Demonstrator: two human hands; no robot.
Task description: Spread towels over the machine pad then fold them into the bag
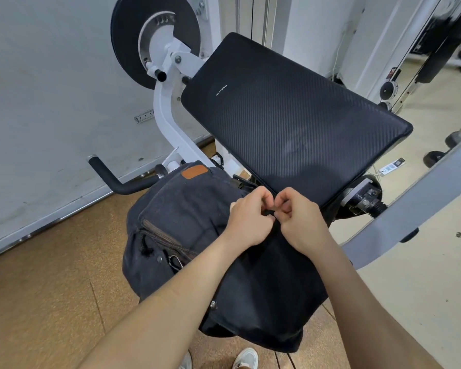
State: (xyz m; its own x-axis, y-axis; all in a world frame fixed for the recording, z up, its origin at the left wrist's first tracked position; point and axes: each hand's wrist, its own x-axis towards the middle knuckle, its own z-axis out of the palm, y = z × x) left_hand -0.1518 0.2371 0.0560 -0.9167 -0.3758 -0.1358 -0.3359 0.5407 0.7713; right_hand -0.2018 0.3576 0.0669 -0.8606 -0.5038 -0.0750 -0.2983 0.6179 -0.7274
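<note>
My left grip (246, 218) and right grip (298, 219) both pinch the top of the bag (186, 217). The pad (290, 115) is bare and no towels show. Start or end, I can't tell.

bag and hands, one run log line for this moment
left grip: pinches bag top | right grip: pinches bag top | machine pad: bare | towels: none visible

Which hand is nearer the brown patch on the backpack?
Left. The left hand is below-right of the brown patch; the right hand lies beyond it, both pinching the backpack.
</note>
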